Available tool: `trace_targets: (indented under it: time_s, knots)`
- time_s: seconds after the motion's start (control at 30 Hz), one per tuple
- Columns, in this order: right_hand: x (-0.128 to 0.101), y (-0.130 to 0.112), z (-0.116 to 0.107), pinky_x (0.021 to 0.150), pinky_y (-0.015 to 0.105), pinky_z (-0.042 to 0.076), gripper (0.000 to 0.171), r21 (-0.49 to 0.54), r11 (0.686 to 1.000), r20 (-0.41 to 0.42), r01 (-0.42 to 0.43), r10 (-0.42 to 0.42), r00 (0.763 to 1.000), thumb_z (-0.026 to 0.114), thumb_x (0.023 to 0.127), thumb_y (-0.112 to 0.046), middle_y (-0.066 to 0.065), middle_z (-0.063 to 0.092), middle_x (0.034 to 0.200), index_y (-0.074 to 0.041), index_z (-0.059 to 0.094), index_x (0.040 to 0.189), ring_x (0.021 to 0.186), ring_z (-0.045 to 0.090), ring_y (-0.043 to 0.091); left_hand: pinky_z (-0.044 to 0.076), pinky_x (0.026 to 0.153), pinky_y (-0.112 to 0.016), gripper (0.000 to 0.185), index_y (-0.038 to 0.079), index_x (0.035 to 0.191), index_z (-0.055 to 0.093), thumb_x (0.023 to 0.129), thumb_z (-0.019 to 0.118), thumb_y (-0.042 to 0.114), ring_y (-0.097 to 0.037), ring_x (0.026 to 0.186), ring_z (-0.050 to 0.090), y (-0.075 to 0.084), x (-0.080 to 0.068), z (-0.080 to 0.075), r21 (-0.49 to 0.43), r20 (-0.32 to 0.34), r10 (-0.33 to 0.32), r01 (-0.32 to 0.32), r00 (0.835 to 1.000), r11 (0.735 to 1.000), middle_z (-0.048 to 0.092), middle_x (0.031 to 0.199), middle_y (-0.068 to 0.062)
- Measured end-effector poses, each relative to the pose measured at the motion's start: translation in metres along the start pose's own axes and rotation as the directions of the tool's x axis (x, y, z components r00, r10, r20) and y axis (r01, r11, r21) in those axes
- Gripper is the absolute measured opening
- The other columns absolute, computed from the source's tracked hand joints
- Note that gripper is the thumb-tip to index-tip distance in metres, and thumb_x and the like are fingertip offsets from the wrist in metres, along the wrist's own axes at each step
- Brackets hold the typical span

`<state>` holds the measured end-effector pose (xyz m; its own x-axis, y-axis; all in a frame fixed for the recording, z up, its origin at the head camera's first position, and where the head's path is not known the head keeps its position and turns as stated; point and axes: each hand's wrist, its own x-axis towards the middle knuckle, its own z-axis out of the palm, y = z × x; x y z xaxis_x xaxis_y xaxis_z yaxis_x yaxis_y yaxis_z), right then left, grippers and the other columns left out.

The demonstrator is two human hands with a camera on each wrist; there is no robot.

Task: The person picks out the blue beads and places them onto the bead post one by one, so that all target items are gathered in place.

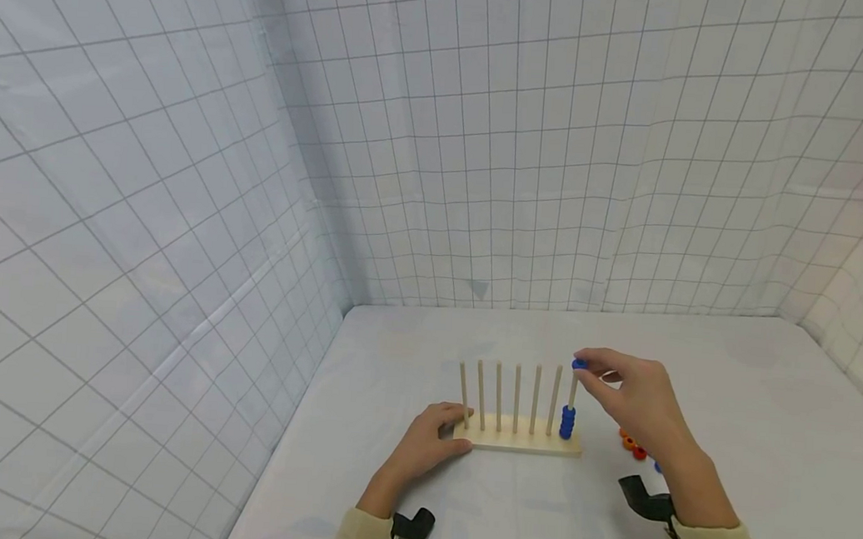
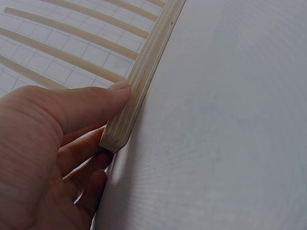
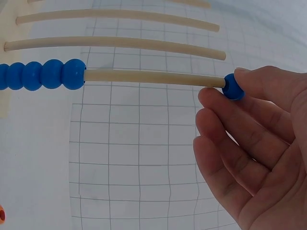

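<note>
A wooden board with a row of upright pegs (image 1: 517, 445) stands on the table. My left hand (image 1: 425, 443) grips its left end, thumb on the front edge and fingers behind, as the left wrist view shows on the board's layered edge (image 2: 144, 72). At the right end, a stack of blue beads (image 1: 567, 423) sits low on the last peg (image 3: 153, 77). My right hand (image 1: 636, 394) pinches another blue bead (image 3: 233, 87) between thumb and index finger at that peg's top. The peg tip meets the bead's hole. The other pegs carry no beads.
Right of the board, partly behind my right forearm, lie loose orange and red beads (image 1: 640, 453) and a blue one (image 1: 658, 467). White grid-patterned sheets (image 1: 515, 142) hang behind the table and at both sides. A black camera mount sits on each wrist.
</note>
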<state>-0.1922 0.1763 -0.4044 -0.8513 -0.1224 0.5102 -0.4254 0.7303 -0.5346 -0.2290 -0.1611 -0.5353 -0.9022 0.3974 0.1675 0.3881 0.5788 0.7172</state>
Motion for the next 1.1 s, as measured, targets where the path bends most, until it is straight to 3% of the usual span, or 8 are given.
trace_targets:
  time_s: [0.43,1.1]
  knots:
    - [0.0008,-0.0013,0.0030,0.073,0.047,0.059,0.023,0.003,1.000,0.017,0.010,-0.010,1.000,0.075,0.093,-0.019,-0.002,0.073,0.092,-0.012,0.074,0.115,0.084,0.070,0.023,0.041,0.107,-0.049,0.049,0.018,0.134,0.067,0.089,0.078,0.032,-0.026,0.130,0.051,-0.0001,-0.0011,-0.0003,-0.003,-0.003,0.015,-0.015,1.000,1.000,0.061,0.135,0.001]
    - [-0.0031,0.0040,0.0090,0.073,0.044,0.059,0.023,0.006,1.000,0.024,0.010,-0.010,1.000,0.076,0.092,-0.016,-0.003,0.073,0.091,-0.012,0.075,0.114,0.082,0.070,0.018,0.039,0.109,-0.047,0.048,0.020,0.134,0.066,0.089,0.078,0.031,-0.022,0.131,0.049,0.0031,-0.0014,-0.0013,-0.011,0.001,-0.004,0.004,1.000,1.000,0.060,0.136,0.005]
